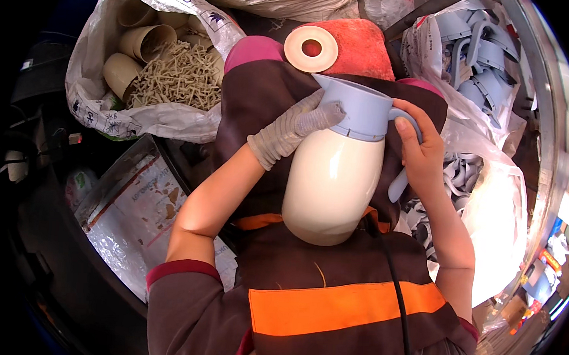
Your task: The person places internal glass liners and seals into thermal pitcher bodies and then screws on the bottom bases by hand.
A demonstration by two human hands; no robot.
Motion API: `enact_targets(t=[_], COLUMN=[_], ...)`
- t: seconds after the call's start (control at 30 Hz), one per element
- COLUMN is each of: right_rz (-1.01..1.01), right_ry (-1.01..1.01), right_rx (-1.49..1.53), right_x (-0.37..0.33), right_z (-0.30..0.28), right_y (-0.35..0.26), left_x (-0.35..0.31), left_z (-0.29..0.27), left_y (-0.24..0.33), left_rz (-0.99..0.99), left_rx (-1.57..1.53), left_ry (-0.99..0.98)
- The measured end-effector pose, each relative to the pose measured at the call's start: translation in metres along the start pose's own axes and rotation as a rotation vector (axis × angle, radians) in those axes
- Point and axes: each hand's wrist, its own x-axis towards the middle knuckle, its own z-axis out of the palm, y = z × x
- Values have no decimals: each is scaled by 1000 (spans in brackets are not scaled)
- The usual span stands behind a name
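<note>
So nearest up is a brown apron with an orange band (342, 307), a black cord (401, 303) running down over it. Just past that band, the jug (333, 183) sits tilted above the lap, cream body toward the wearer, blue-grey collar (363, 114) and spout facing away. My guess: light for its bulk, stiff, and the glossy body would be slippery and might scratch. Best hold is probably collar plus handle (398, 186), which is pretty much what's going on: the gloved left hand (306, 123) has its fingers half-curled against the collar's left side, and the bare right hand (422, 152) has its fingers closed round the handle, thumb on top.

Can't see the jug's underside or how the handle's lower end sits, and the right-hand bag (498, 218) is blown out white. Further off, a cream ring (328, 51) rests on a red cushion (369, 51). The far-left sack (172, 125) holds beige cups and bits, some cut off by its edge.
</note>
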Motion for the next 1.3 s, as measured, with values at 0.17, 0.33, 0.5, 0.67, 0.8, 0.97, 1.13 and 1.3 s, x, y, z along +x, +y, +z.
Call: enact_targets(t=[0.17, 0.33, 0.5, 0.67, 0.8, 0.97, 1.13, 1.3], right_rz=[2, 9, 317, 427, 340, 147, -198, -231], right_ry=[-91, -120, -291, -574, -458, 95, 224, 132], right_rx=[-55, -89, 226, 408, 375, 414, 199, 146], right_x=[0, -5, 2, 18, 9, 8, 48, 80], right_z=[-4, -7, -20, -51, -76, -126, -108, -45], right_y=[5, 3, -8, -12, -17, -43, -44, -36], left_x=[-8, -11, -17, -4, 36, 96, 100, 41], left_z=[1, 5, 9, 5, -19, -52, -76, -42], left_y=[-5, -3, -1, 16, 47, 37, 53, 156], left_rz=[13, 6, 74, 2, 172, 69, 133, 510], left_rx=[184, 251, 229, 226, 691, 2051, 1691, 1632], left_ry=[33, 42, -3, -24, 302, 531, 688, 997])
